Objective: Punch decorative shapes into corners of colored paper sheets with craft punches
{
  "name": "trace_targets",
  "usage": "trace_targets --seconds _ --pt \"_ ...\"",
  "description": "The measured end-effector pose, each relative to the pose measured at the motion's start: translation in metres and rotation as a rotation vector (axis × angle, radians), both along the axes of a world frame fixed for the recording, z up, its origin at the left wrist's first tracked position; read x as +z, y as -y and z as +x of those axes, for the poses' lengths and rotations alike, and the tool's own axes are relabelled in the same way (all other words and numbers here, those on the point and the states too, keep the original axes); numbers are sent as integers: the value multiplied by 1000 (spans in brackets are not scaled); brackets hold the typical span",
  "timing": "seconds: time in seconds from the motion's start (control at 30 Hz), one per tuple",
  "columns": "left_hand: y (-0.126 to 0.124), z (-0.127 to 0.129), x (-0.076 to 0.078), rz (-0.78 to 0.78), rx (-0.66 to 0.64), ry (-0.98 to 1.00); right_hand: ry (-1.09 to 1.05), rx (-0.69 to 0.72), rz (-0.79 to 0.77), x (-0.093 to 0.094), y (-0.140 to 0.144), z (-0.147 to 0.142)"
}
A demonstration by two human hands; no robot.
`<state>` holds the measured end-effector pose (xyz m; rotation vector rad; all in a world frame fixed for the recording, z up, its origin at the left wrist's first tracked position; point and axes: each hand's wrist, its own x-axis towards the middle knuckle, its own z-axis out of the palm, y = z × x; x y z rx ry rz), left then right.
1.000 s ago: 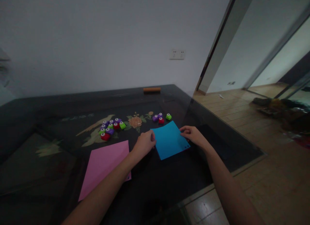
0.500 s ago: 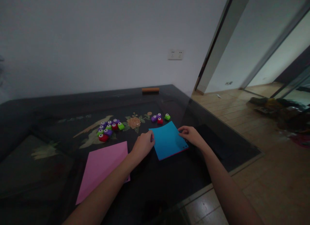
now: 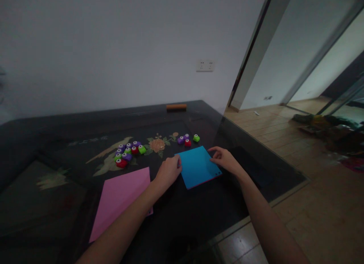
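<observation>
Your right hand [image 3: 226,160] has opened its fingers over the flat blue paper square [image 3: 197,166], while your left hand [image 3: 168,172], loosely curled, stays pressed on the square's left edge.

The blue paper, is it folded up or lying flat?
Lying flat. The blue paper is spread on the dark table, all corners showing, left hand and right hand at its sides.
</observation>
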<state>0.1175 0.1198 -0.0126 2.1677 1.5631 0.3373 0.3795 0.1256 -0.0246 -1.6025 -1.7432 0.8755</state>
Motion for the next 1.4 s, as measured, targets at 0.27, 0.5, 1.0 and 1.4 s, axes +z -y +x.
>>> trace_targets --seconds 0.27,0.5,1.0,1.4 --pt "-1 0 -2 -4 11 20 71 -15 62 -4 -3 2" --pt "0 -2 4 32 3 108 88 -99 119 0 -3 2" --pt "36 -178 18 219 275 327 26 -180 291 19 -9 -28" --pt "53 -218 0 265 230 154 266 407 350 39 1 -221"
